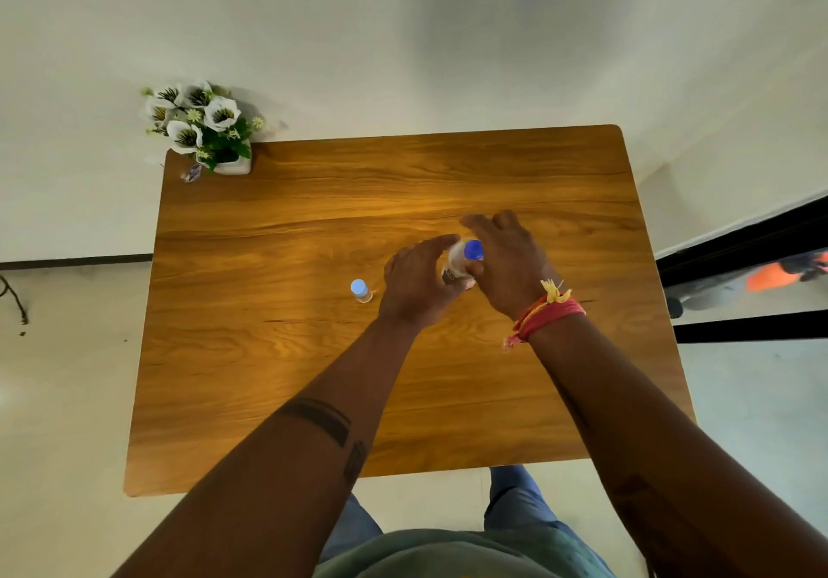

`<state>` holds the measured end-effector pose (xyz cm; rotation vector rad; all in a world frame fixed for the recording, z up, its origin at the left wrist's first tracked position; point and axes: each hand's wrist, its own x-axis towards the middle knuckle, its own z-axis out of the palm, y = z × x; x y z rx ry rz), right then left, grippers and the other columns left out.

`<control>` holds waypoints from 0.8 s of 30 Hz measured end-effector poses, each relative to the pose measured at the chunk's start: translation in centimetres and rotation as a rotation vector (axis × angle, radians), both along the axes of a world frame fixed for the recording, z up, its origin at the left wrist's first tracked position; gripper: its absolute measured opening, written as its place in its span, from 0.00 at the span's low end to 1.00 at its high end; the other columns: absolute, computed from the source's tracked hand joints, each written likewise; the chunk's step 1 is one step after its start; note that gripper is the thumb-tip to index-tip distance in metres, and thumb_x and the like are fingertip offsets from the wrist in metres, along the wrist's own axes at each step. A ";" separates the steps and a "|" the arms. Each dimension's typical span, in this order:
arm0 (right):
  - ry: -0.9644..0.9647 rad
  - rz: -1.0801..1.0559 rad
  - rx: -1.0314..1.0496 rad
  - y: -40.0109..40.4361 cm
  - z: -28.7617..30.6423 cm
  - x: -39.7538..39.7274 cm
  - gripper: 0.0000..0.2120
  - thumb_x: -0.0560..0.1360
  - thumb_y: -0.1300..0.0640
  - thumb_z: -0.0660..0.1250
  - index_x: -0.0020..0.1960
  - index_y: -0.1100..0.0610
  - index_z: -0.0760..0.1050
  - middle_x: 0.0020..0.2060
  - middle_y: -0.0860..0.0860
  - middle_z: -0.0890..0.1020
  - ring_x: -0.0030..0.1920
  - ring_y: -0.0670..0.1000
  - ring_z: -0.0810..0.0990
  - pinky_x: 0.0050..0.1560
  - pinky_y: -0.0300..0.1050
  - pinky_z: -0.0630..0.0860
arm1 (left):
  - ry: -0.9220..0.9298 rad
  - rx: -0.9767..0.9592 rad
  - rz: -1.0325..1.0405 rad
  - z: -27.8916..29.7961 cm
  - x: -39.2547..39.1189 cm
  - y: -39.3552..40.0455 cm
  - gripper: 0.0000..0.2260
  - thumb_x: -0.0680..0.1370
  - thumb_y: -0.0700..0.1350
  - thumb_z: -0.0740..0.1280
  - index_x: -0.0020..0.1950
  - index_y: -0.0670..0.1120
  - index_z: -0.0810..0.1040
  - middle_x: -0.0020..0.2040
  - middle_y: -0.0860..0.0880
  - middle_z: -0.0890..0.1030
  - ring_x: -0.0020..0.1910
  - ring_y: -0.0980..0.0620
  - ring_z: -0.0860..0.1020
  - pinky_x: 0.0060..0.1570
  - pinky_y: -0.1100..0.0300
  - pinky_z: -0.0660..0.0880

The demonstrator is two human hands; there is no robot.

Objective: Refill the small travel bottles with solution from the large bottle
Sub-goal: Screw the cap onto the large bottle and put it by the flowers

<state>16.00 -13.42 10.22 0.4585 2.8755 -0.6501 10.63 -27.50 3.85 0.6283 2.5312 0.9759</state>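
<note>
Head view, one entry.

Item 1: large bottle (459, 261), white body, blue cap (473, 249). We see a dark band of label low on its side, but no writing on it is legible to us. It stands near the middle of the wooden counter (269, 353), between our two hands.

Item 2: left hand (419, 284). Its fingers (441, 243) curl round the left side of the large bottle's body, the forefinger reaching across toward the cap. We count this as a hold on the bottle.

Item 3: right hand (508, 263). The thumb lies against the bottle's right side just below the cap, with the palm close beside it; the other fingers spread loosely beyond and above the cap. They are blurred, so we cannot tell whether they touch it. A red and yellow thread band (549, 311) circles this wrist.

Item 4: small travel bottle (361, 290), clear, pale blue cap, upright on the counter just left of our left hand, apart from it. No label readable.

Item 5: white pot of white flowers (201, 127), far left corner of the counter, with a small printed tag (191, 172) beside it; its print is too small for us to read.
</note>
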 end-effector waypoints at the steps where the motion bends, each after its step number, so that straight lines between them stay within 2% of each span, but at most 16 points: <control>1: 0.009 0.037 0.017 0.0 -0.1 0.3 0.25 0.73 0.60 0.74 0.68 0.52 0.72 0.58 0.56 0.74 0.57 0.60 0.78 0.51 0.54 0.81 | 0.000 0.000 0.000 0.1 -0.1 0.0 0.29 0.70 0.58 0.74 0.70 0.57 0.74 0.67 0.56 0.79 0.68 0.51 0.74 0.68 0.47 0.66; 3: 0.014 0.018 0.014 -0.1 -0.4 0.4 0.20 0.73 0.61 0.73 0.63 0.54 0.75 0.55 0.56 0.75 0.53 0.60 0.79 0.48 0.54 0.80 | -0.011 -0.003 -0.002 0.3 -0.2 0.1 0.29 0.70 0.58 0.74 0.69 0.57 0.74 0.64 0.56 0.80 0.66 0.51 0.75 0.66 0.48 0.68; 5: -0.017 -0.078 0.005 -0.1 -0.5 0.0 0.15 0.76 0.52 0.71 0.59 0.57 0.75 0.53 0.56 0.78 0.51 0.58 0.79 0.45 0.50 0.77 | -0.031 -0.006 0.008 0.4 -0.3 0.2 0.29 0.69 0.58 0.74 0.69 0.57 0.74 0.63 0.56 0.81 0.65 0.52 0.76 0.65 0.48 0.68; 7: -0.054 -0.129 0.008 0.0 -0.5 -0.2 0.23 0.75 0.42 0.71 0.60 0.57 0.73 0.53 0.56 0.79 0.51 0.57 0.79 0.43 0.48 0.74 | -0.038 -0.008 0.013 0.5 -0.3 0.2 0.28 0.69 0.57 0.75 0.69 0.57 0.74 0.62 0.56 0.82 0.64 0.51 0.77 0.65 0.48 0.68; 8: -0.040 -0.126 -0.013 0.1 -0.4 0.0 0.26 0.74 0.42 0.73 0.64 0.57 0.72 0.55 0.57 0.78 0.52 0.57 0.79 0.44 0.48 0.74 | -0.037 -0.006 0.012 0.5 -0.3 0.2 0.28 0.69 0.57 0.75 0.68 0.57 0.74 0.61 0.56 0.82 0.64 0.51 0.77 0.65 0.48 0.68; 10: 0.026 -0.062 -0.042 0.1 -0.2 0.7 0.27 0.74 0.52 0.75 0.69 0.53 0.70 0.57 0.57 0.76 0.55 0.60 0.79 0.45 0.50 0.78 | -0.037 -0.006 0.005 0.6 -0.5 0.2 0.28 0.69 0.58 0.75 0.67 0.57 0.74 0.61 0.57 0.82 0.64 0.51 0.77 0.65 0.46 0.68; 12: 0.069 0.010 -0.022 0.2 -0.4 1.2 0.22 0.74 0.61 0.73 0.67 0.54 0.73 0.56 0.56 0.75 0.54 0.59 0.79 0.46 0.53 0.81 | -0.035 -0.014 -0.003 0.6 -0.6 0.2 0.28 0.69 0.59 0.76 0.67 0.56 0.74 0.62 0.57 0.82 0.64 0.52 0.77 0.65 0.45 0.69; 13: 0.080 0.010 -0.020 0.2 -0.5 1.2 0.20 0.74 0.62 0.72 0.64 0.55 0.75 0.55 0.56 0.76 0.53 0.59 0.79 0.45 0.53 0.80 | -0.032 -0.015 -0.005 0.6 -0.5 0.2 0.28 0.69 0.59 0.76 0.66 0.56 0.74 0.62 0.58 0.82 0.64 0.51 0.77 0.65 0.45 0.69; 16: 0.065 -0.076 -0.017 0.1 -0.6 0.4 0.13 0.76 0.54 0.72 0.57 0.57 0.75 0.51 0.55 0.79 0.48 0.56 0.80 0.40 0.46 0.72 | -0.029 -0.014 0.001 0.6 -0.5 0.2 0.28 0.68 0.59 0.76 0.66 0.57 0.74 0.62 0.58 0.82 0.64 0.50 0.77 0.64 0.47 0.68; 18: 0.022 -0.122 0.003 0.3 -0.7 0.0 0.17 0.76 0.47 0.72 0.56 0.58 0.74 0.50 0.56 0.79 0.48 0.56 0.79 0.40 0.46 0.69 | -0.028 -0.014 0.001 0.7 -0.4 0.2 0.28 0.69 0.59 0.75 0.66 0.57 0.74 0.62 0.57 0.82 0.64 0.50 0.77 0.64 0.47 0.68; 19: 0.012 -0.132 -0.005 0.4 -0.7 0.1 0.21 0.75 0.44 0.72 0.58 0.58 0.73 0.52 0.56 0.79 0.50 0.57 0.79 0.41 0.47 0.71 | -0.026 -0.013 0.004 0.7 -0.4 0.2 0.28 0.69 0.59 0.75 0.66 0.57 0.74 0.62 0.57 0.82 0.64 0.49 0.77 0.64 0.48 0.68; 22: 0.040 -0.094 -0.047 0.6 -0.5 0.9 0.29 0.74 0.47 0.74 0.70 0.53 0.68 0.60 0.57 0.76 0.57 0.59 0.78 0.48 0.52 0.79 | -0.020 -0.004 0.012 0.8 -0.4 0.3 0.28 0.68 0.59 0.76 0.66 0.57 0.74 0.62 0.57 0.82 0.63 0.49 0.77 0.64 0.48 0.68; 24: 0.094 -0.025 -0.026 0.5 -0.8 1.3 0.24 0.76 0.55 0.72 0.70 0.50 0.70 0.58 0.56 0.75 0.56 0.59 0.78 0.47 0.51 0.79 | -0.021 -0.001 0.010 0.8 -0.4 0.3 0.28 0.68 0.60 0.76 0.66 0.56 0.74 0.61 0.57 0.82 0.63 0.50 0.78 0.64 0.48 0.69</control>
